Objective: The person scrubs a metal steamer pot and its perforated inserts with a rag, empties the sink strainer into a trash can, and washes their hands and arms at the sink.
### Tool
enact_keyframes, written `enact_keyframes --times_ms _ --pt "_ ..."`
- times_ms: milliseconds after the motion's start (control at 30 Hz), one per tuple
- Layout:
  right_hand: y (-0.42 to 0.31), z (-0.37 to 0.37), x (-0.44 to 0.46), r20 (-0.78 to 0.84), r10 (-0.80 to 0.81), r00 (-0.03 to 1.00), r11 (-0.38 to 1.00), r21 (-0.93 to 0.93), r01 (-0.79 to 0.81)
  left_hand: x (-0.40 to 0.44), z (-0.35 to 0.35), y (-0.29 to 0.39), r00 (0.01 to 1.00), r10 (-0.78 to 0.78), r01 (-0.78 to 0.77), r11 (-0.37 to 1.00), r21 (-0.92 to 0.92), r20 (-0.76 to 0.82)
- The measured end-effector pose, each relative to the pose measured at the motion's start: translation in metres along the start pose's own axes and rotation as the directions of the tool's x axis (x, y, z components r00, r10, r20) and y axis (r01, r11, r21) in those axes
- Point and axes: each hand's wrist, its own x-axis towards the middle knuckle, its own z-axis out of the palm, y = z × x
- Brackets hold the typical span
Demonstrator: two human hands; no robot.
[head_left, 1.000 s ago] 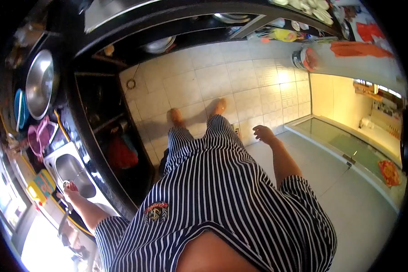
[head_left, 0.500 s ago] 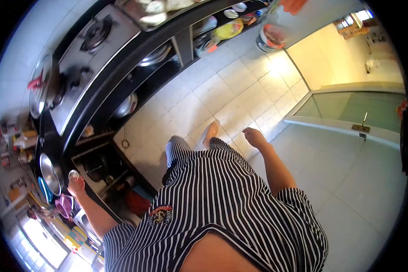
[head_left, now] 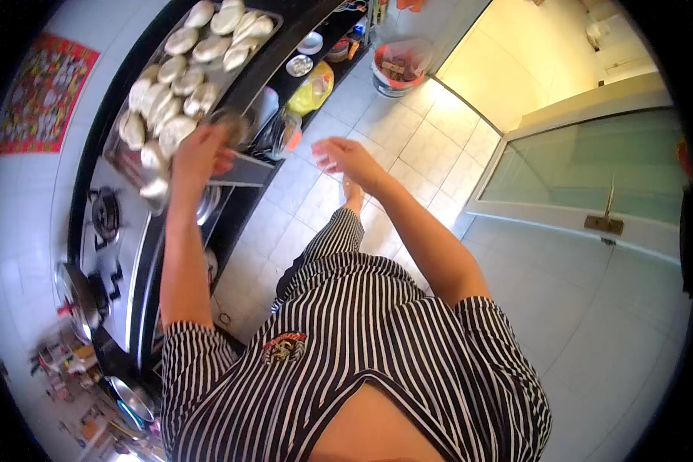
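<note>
My left hand (head_left: 198,160) is raised over the edge of the counter. Its fingers close around a small round glass-like container (head_left: 232,127), blurred by motion, so its exact kind and contents are unclear. Beside that hand is a metal tray (head_left: 116,159) bearing several pale, oval, bun-like pieces (head_left: 162,108). My right hand (head_left: 348,160) is held out in front of my body above the tiled floor, fingers apart, with nothing in it.
A stove burner (head_left: 105,213) and a lidded pan (head_left: 77,296) are along the counter to the left. Below are shelves with a yellow bag (head_left: 313,88). A bucket (head_left: 399,68) stands on the floor ahead; a glass-paneled door (head_left: 585,169) is at right.
I have moved forward along the counter, bringing the tray fully into view. My left hand has gone from near the sink to beside the tray; my right hand has risen and its fingers have spread.
</note>
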Motion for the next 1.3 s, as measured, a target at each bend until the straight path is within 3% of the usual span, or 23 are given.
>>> enact_keyframes --times_ms 33,67,100,133,167,300,333,433,500,567,600,633,700,767,833,900,1033,1167,1200,1267,1300 --pt "-0.021 -0.016 0.016 0.003 -0.062 0.998 0.985 0.161 0.061 0.017 0.03 0.036 0.997 0.048 -0.048 0.999 -0.011 0.056" --pt "-0.039 -0.035 0.032 -0.005 -0.067 0.998 0.983 0.171 0.067 0.04 0.058 0.061 0.988 0.087 -0.084 0.996 -0.031 0.131" --pt "-0.076 -0.044 0.074 0.04 0.022 0.999 0.923 0.383 -0.036 0.091 0.059 0.084 0.976 0.034 -0.014 0.995 -0.095 0.215" --pt "-0.083 -0.061 0.076 0.052 -0.026 0.998 0.804 0.594 -0.01 0.099 0.086 0.101 0.962 0.073 -0.045 0.993 -0.109 0.264" --pt "-0.098 -0.076 0.082 0.078 -0.079 0.994 0.744 0.668 0.006 0.11 0.106 0.122 0.943 0.098 -0.057 0.989 -0.137 0.317" --pt "-0.142 -0.16 0.131 0.107 -0.246 0.963 0.584 0.809 0.06 0.165 0.177 0.201 0.846 0.166 -0.133 0.986 -0.1 0.507" --pt "-0.152 -0.188 0.163 0.161 -0.246 0.956 0.53 0.848 -0.006 0.204 0.193 0.215 0.853 0.101 -0.054 0.993 -0.105 0.512" --pt "-0.157 -0.239 0.176 0.016 -0.29 0.957 0.487 0.863 0.133 0.242 0.243 0.232 0.836 0.101 -0.089 0.995 -0.049 0.539" --pt "-0.147 -0.271 0.195 0.026 -0.265 0.964 0.488 0.866 0.111 0.272 0.271 0.222 0.839 0.126 -0.082 0.991 -0.104 0.53" --pt "-0.127 -0.308 0.232 -0.032 -0.084 0.996 0.526 0.847 0.072 0.318 0.277 0.206 0.865 0.029 -0.01 0.999 -0.04 0.501" --pt "-0.113 -0.328 0.239 -0.042 -0.051 0.998 0.516 0.854 0.062 0.332 0.275 0.194 0.913 0.27 -0.348 0.907 0.239 0.305" --pt "-0.097 -0.345 0.249 -0.025 -0.028 0.999 0.503 0.864 0.036 0.344 0.266 0.177 0.83 0.524 -0.534 0.648 0.543 0.191" --pt "-0.065 -0.393 0.279 -0.043 -0.037 0.998 0.582 0.811 0.057 0.389 0.239 0.149 0.724 0.623 -0.598 0.353 0.72 0.295" --pt "-0.045 -0.424 0.299 -0.107 0.048 0.993 0.612 0.789 0.055 0.405 0.214 0.134 0.743 0.557 -0.573 0.242 0.783 0.372" --pt "-0.018 -0.463 0.314 -0.103 0.024 0.994 0.703 0.709 0.056 0.404 0.206 0.137 0.692 0.492 -0.608 0.001 0.794 0.529" --pt "0.012 -0.496 0.336 -0.124 0.083 0.989 0.721 0.693 0.026 0.406 0.208 0.135 0.715 0.477 -0.591 0.024 0.806 0.511" --pt "0.038 -0.531 0.367 -0.091 0.054 0.994 0.826 0.563 0.007 0.399 0.206 0.136 0.673 0.525 -0.611 -0.001 0.791 0.521" --pt "0.098 -0.55 0.424 -0.063 0.071 0.995 0.875 0.484 -0.032 0.393 0.199 0.134 0.743 0.488 -0.57 0.104 0.815 0.458" --pt "0.154 -0.558 0.455 -0.122 0.013 0.992 0.986 0.166 0.008 0.395 0.199 0.136 0.729 0.485 -0.58 0.06 0.813 0.484" --pt "0.191 -0.553 0.463 -0.138 -0.043 0.989 0.986 -0.164 0.02 0.385 0.195 0.135 0.732 0.485 -0.563 0.036 0.825 0.478" --pt "0.203 -0.547 0.461 -0.333 -0.161 0.929 0.79 -0.608 -0.081 0.385 0.193 0.138 0.709 0.482 -0.585 -0.007 0.811 0.516"
